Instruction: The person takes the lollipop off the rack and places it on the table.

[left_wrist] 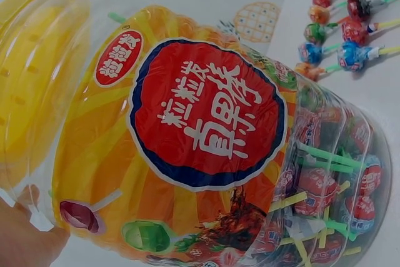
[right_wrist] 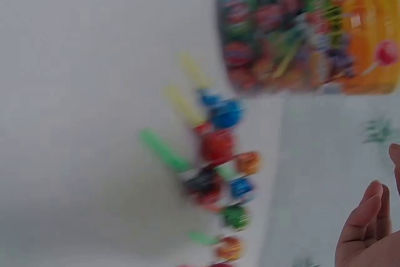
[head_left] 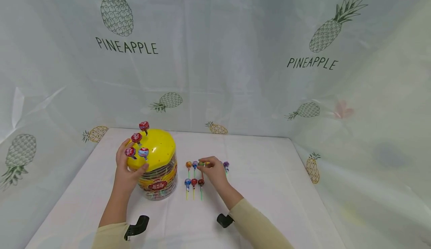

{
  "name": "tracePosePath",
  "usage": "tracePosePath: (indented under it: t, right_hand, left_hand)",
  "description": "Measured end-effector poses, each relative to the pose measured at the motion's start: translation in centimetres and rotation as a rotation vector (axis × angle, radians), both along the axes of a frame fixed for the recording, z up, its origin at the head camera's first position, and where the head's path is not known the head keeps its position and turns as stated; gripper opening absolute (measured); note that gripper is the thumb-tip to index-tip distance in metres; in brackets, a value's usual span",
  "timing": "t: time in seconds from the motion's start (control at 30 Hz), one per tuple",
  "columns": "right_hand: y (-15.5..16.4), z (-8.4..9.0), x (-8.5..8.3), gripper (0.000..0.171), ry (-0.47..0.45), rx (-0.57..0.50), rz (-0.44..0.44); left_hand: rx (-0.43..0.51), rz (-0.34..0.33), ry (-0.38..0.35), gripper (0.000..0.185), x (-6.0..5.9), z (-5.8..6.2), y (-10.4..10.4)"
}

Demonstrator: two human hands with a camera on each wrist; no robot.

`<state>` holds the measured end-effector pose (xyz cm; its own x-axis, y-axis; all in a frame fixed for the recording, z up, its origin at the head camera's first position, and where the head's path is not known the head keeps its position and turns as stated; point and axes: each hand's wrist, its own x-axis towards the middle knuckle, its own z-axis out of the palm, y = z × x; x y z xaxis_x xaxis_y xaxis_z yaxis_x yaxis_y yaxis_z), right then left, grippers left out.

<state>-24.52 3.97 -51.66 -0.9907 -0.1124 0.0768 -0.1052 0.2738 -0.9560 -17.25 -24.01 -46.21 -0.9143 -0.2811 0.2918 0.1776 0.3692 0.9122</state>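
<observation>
A big clear jar [head_left: 158, 185] of wrapped lollipops stands on the table's left side. It has a yellow lid [head_left: 161, 150] with small holes. Several lollipops [head_left: 136, 137] stick up from the lid's left part. My left hand [head_left: 124, 174] grips the jar at the lid, thumb in front and fingers round the far left side. Right of the jar, wrapped lollipops [head_left: 194, 182] lie in two rows. My right hand [head_left: 215, 172] hovers over the far row and covers part of it. In the right wrist view its fingers [right_wrist: 362, 217] are loosely bent, with nothing visible between them.
A white cloth [head_left: 262, 189] covers the table. Behind and beside it hangs a pale curtain [head_left: 229, 54] printed with pineapples. One purple lollipop [head_left: 226, 164] lies just right of my right hand. Black wrist mounts [head_left: 138, 226] show at both sleeves.
</observation>
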Motion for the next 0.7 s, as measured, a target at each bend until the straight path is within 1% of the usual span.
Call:
tracePosePath:
  t: [0.07,0.17,0.2,0.27,0.33,0.4,0.57,0.63,0.7]
  right_hand:
    - [-0.7,2.1,0.5,0.019,0.068,-0.036,0.038]
    - [-1.9,5.1,1.4,0.018,0.137,-0.088,0.102]
    - [-2.3,5.9,1.7,0.018,0.155,-0.101,0.121]
    - [-3.2,7.3,2.3,0.018,0.161,-0.129,0.147]
    - [-4.1,7.9,2.8,0.018,0.190,-0.150,0.174]
    - [-4.9,8.2,3.2,0.017,0.243,-0.163,0.205]
    - [-6.7,9.2,4.3,0.017,0.417,-0.134,0.270]
    - [-7.2,9.6,4.5,0.019,0.448,-0.122,0.290]
    - [-7.7,10.1,4.7,0.021,0.460,-0.109,0.307]
  left_hand:
    - [-0.002,-0.002,0.004,0.081,0.0,0.0,0.0]
    - [-0.009,-0.005,0.010,0.080,0.1,0.0,-0.1]
    - [-0.010,-0.005,0.011,0.080,0.1,0.0,-0.1]
    - [-0.014,-0.005,0.011,0.079,0.1,0.0,-0.1]
    - [-0.015,-0.005,0.009,0.079,0.1,0.0,-0.1]
    - [-0.017,-0.003,0.008,0.080,0.1,0.0,-0.1]
    - [-0.029,-0.009,0.025,0.081,0.1,0.0,-0.1]
    - [-0.035,-0.011,0.032,0.080,0.2,0.0,0.0]
    - [-0.038,-0.011,0.037,0.080,0.3,0.0,0.1]
